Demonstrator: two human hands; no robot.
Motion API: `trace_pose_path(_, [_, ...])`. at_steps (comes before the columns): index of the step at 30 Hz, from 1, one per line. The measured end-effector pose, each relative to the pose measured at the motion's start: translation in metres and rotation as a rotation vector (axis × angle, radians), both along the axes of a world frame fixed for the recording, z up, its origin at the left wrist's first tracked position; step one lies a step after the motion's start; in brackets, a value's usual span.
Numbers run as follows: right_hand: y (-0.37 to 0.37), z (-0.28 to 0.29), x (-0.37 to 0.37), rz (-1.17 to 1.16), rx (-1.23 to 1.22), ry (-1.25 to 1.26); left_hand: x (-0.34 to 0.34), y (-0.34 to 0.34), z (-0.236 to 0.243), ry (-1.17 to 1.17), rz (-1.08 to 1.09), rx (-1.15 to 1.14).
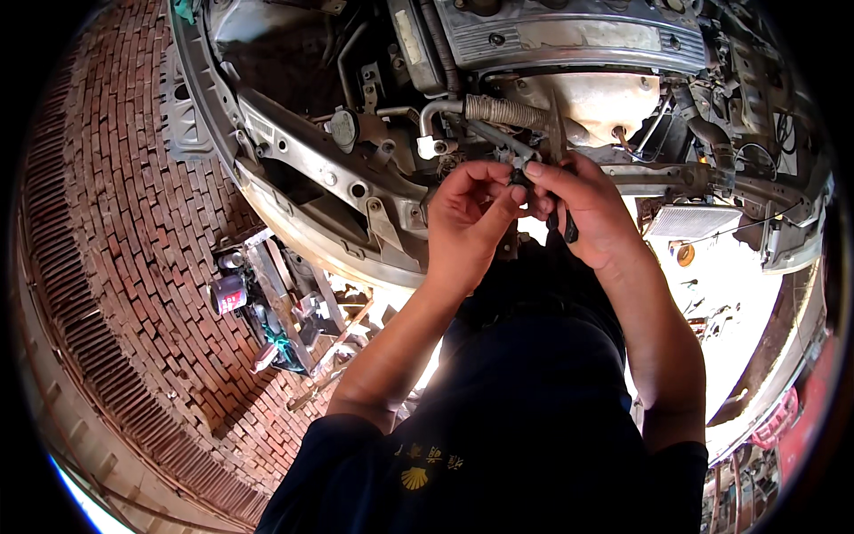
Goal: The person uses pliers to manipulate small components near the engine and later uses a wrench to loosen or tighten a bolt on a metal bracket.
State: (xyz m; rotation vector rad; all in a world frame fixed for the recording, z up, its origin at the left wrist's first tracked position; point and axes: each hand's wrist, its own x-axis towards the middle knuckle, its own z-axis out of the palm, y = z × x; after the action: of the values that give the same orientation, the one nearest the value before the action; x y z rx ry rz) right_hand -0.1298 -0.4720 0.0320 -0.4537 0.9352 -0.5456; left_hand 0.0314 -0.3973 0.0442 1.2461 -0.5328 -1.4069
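My left hand [467, 218] and my right hand [589, 209] meet over the front of a car's open engine bay. Thumb and fingertips of the left are closed on a small black part [519, 179], whose exact kind I cannot make out. The right thumb presses close to the same part from the other side. Held in my right hand is what looks like a pair of pliers [570, 228]; dark handles stick out below the fingers, and a long metal end rises above them. A grey hose or pipe [500, 135] runs just behind the fingertips.
Behind my hands lie a ribbed metal engine cover [569, 36], a pale heat shield [587, 102] and a corrugated hose [507, 112]. The curved front body frame [329, 178] sweeps along the left. Beyond it, a cluttered stand [280, 298] sits on brick paving [124, 205].
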Motion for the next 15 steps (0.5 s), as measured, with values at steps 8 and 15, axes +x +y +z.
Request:
trace_pose_path(8, [0.024,0.007,-0.053,0.001,-0.239,0.325,0.020,0.011,-0.009,-0.239,-0.006,-0.127])
trace_pose_path(15, [0.097,0.002,-0.110,0.242,-0.464,0.457,0.026,0.022,-0.013,-0.369,-0.196,-0.060])
